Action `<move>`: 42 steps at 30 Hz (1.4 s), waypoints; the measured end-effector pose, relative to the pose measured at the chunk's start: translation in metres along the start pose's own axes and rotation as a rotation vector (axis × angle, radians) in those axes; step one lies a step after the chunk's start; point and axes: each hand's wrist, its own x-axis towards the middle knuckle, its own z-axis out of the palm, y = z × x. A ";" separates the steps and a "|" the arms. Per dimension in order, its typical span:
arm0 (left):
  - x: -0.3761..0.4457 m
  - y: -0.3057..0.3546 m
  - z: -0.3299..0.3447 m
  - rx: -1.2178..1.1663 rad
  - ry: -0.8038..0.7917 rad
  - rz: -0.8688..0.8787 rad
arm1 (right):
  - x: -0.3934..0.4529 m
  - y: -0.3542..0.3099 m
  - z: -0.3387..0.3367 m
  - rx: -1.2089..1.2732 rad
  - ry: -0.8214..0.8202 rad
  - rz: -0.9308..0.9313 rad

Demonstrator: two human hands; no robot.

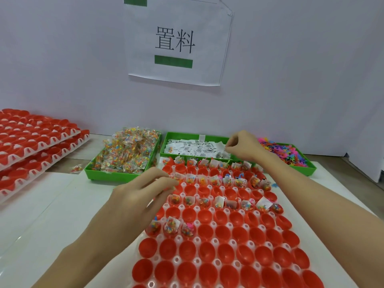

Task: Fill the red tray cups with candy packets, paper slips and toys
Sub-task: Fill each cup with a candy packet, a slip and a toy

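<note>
The red cup tray (228,235) runs lengthwise away from the viewer on the white desk (52,204). Right hand (244,145) pinches paper slips (195,147) — left hand (137,196) hovers, fingers relaxed, over the tray's left edge.

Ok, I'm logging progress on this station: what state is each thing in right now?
Red tray: partly filled, near rows empty.
Candy bin: heaped.
Slip bin: stocked.
Toy bin: stocked.
Spare trays: stacked, cups unfilled.
Left hand: fingers extended over tray.
Right hand: pinching slips.
</note>
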 end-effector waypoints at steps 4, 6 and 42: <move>0.002 0.006 0.003 -0.205 0.010 -0.162 | -0.021 0.002 -0.012 0.201 0.078 0.063; 0.002 0.009 0.003 -0.441 -0.040 -0.384 | -0.042 -0.004 -0.016 0.377 0.087 0.071; 0.005 0.040 0.001 -0.922 -0.139 -0.708 | -0.224 -0.081 0.014 0.668 -0.176 -0.159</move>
